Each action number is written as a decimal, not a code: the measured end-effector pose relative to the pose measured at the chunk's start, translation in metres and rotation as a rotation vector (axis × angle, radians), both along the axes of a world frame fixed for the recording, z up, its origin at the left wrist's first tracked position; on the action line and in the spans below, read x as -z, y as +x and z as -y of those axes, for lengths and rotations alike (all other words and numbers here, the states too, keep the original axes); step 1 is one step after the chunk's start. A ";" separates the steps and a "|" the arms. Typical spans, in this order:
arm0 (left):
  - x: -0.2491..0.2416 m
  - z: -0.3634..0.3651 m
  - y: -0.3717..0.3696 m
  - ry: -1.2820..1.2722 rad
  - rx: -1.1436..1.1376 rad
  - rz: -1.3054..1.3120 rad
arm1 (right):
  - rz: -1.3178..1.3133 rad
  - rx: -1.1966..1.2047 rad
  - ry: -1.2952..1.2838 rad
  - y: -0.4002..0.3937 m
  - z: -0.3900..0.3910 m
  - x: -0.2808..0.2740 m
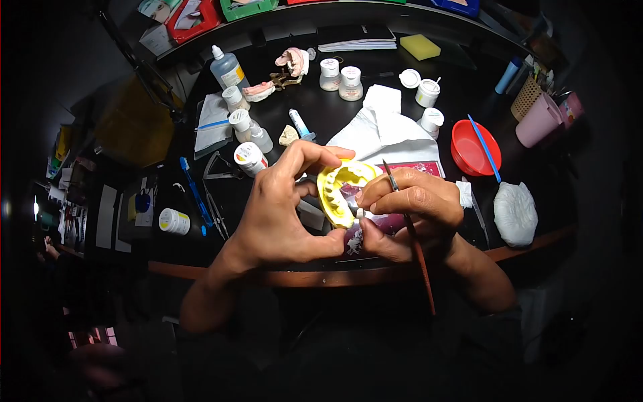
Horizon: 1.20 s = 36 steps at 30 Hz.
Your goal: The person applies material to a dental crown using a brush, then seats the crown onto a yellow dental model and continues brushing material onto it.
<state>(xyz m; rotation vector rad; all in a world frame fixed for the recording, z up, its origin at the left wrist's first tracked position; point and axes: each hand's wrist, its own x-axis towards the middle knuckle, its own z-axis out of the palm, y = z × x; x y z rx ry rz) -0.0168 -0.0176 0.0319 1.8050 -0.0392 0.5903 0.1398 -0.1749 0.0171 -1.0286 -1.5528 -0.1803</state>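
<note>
My left hand (271, 211) grips a yellow dental cast (327, 191) by its edge, fingers at the top and thumb at the bottom. The cast is a horseshoe arch, tilted so that its row of teeth faces me. Close by its open end, my right hand (425, 204) pinches a small white tooth-like piece (361, 213) between thumb and fingertips. A thin brush (419, 264) with a reddish-brown handle is also tucked between the right fingers, its dark tip pointing up and away. Beneath both hands lies a dark red board (388, 224) with white scraps on it, partly hidden.
White paper towel (388, 127) lies behind the hands. A red bowl (474, 149) with a blue-handled tool (484, 147) and a white wrapped bundle (514, 213) stand right. Left are several jars, a white jar (250, 157) nearest, and a blue toothbrush (194, 191). Pink gum models (293, 61) sit behind.
</note>
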 end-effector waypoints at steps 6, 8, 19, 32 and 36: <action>-0.008 -0.011 0.010 0.015 0.184 -0.166 | 0.078 0.025 -0.006 0.008 0.000 -0.004; 0.001 -0.015 0.014 0.054 0.179 -0.075 | 0.090 0.024 -0.012 0.009 -0.001 -0.004; 0.011 -0.018 0.005 0.010 0.171 -0.036 | 0.017 -0.013 -0.131 0.006 0.000 -0.001; 0.017 -0.014 0.006 -0.138 0.125 -0.022 | -0.067 -0.070 -0.222 0.006 0.001 -0.001; 0.018 -0.014 0.005 -0.167 0.116 -0.043 | -0.063 -0.071 -0.236 0.006 0.002 -0.002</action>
